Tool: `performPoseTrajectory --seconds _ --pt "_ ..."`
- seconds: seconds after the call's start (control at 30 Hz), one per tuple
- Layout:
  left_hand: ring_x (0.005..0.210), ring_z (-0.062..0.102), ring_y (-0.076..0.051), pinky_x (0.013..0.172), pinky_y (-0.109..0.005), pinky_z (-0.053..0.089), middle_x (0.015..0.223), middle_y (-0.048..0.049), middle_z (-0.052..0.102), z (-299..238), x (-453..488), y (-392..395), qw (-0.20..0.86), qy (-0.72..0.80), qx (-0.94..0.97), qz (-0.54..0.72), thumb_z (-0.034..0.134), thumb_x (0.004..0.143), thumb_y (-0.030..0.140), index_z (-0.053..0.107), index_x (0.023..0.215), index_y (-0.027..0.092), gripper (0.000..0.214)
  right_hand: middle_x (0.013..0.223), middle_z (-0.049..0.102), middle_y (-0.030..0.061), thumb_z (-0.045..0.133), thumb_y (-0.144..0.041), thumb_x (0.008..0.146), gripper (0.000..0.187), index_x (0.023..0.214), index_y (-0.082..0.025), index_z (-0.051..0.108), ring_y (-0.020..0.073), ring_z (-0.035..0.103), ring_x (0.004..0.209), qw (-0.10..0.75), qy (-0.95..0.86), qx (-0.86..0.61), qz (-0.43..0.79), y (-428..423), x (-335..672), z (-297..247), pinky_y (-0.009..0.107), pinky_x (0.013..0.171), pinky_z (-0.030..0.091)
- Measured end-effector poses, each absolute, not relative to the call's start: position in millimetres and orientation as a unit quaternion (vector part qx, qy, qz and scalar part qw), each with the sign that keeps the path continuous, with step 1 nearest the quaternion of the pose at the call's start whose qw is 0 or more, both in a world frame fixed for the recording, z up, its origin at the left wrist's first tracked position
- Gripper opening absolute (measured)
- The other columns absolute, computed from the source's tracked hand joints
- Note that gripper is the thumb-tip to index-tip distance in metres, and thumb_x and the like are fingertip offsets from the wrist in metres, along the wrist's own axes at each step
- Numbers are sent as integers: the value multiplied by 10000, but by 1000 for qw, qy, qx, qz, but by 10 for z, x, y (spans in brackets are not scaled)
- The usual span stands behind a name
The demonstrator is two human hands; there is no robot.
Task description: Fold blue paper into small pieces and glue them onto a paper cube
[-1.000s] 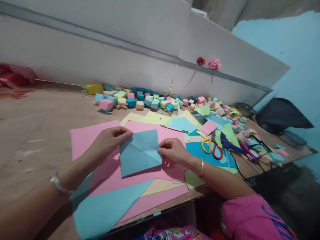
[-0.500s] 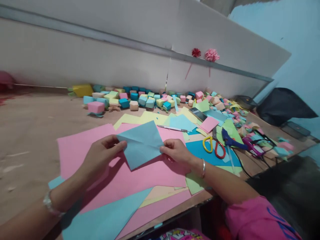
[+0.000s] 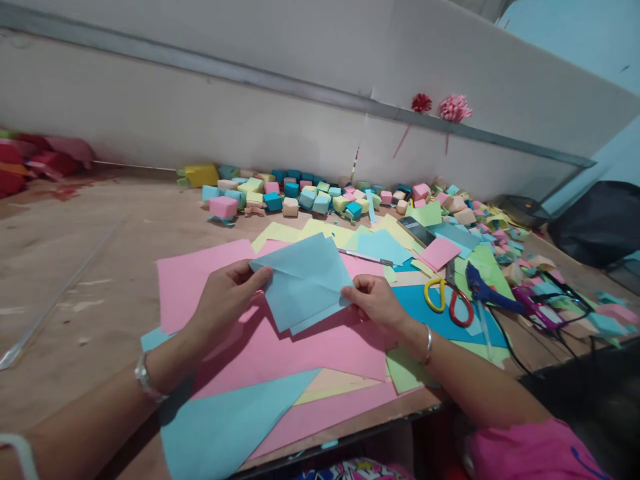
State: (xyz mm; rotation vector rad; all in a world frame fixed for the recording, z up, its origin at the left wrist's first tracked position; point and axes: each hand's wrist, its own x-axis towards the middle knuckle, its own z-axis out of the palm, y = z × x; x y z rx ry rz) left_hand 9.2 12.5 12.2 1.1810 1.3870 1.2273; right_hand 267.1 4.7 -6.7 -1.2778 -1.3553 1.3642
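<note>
A light blue paper square [image 3: 306,283] with crease lines is held up between both hands. A second blue layer shows along its lower right edge. My left hand [image 3: 227,293] pinches the left corner between thumb and fingers. At the right corner, my right hand [image 3: 375,300] grips the paper the same way. Beneath it lies a large pink sheet [image 3: 220,370], and a light blue sheet [image 3: 235,420] overlaps the pink near the table's front edge. A pen [image 3: 367,257] rests just behind the held paper.
Scissors [image 3: 461,308] with yellow and red handles and a blue glue gun [image 3: 493,293] lie right. A phone [image 3: 417,231] sits among paper scraps. Small paper boxes [image 3: 273,202] line the wall, with red ones [image 3: 53,163] far left. Two paper flowers [image 3: 455,109] hang above.
The blue paper showed a single outline before; now a second layer peeks out at its lower right edge. Both hands keep their pinch. The view has turned slightly left.
</note>
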Motion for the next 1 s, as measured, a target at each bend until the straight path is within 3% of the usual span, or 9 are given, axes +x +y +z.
performPoseTrajectory --seconds 0.13,0.27,0.47,0.57,0.67,0.73,0.87,0.93,1.0 --pt "636 547 -124 594 -246 475 703 -4 592 69 40 199 454 564 448 524 729 696 446 642 711 165 294 500 411 -67 686 -499 758 403 597 -196 474 68 401 437 452 -529 -513 503 115 2712 -70 208 411 305" --pt "644 549 -137 599 -259 471 739 1 608 48 -27 263 415 597 451 518 715 679 429 671 829 190 286 576 444 -55 682 -490 748 350 656 -192 524 75 391 481 490 -525 -526 456 241 2808 -108 224 455 334" --pt "555 492 -172 563 -293 374 581 34 468 117 -244 388 151 708 579 376 559 769 339 633 1117 207 379 587 402 -67 672 -507 739 377 657 -213 451 86 407 525 553 -488 -522 429 370 2947 -108 220 492 367" --pt "811 580 -270 760 -381 434 786 -55 589 150 -353 473 66 717 623 305 557 780 318 639 1098 144 372 582 409 -67 666 -511 744 382 659 -213 442 81 396 520 565 -478 -511 436 367 2959 -74 212 487 365" --pt "1149 477 -365 973 -472 369 1087 -150 584 169 -334 467 -11 686 645 335 582 808 374 654 1067 135 360 578 409 -67 678 -493 744 372 661 -206 456 72 406 503 559 -477 -496 463 317 2917 -46 201 458 343" --pt "1131 511 -329 918 -426 432 1167 -142 576 180 -230 386 27 635 666 391 560 841 429 642 1101 168 378 586 426 -64 697 -468 740 343 684 -201 488 70 432 496 546 -478 -480 493 255 2861 -35 194 438 331" --pt "841 622 -203 721 -318 500 998 -60 642 187 72 144 356 530 631 441 609 806 501 633 1080 209 401 635 516 -46 716 -444 739 291 817 -193 591 74 467 497 481 -504 -443 564 81 2724 -44 195 438 381" --pt "657 565 -151 602 -280 461 780 -21 604 175 182 57 446 518 573 451 622 802 517 650 907 189 346 621 523 -46 710 -441 750 286 832 -189 602 77 467 484 437 -539 -430 577 -1 2672 -66 199 428 388" --pt "558 474 -120 524 -257 393 634 5 520 166 229 18 472 518 533 474 656 780 504 622 722 173 337 594 522 -49 684 -434 778 264 822 -188 601 79 463 443 391 -578 -426 576 -56 2642 -95 203 392 363"
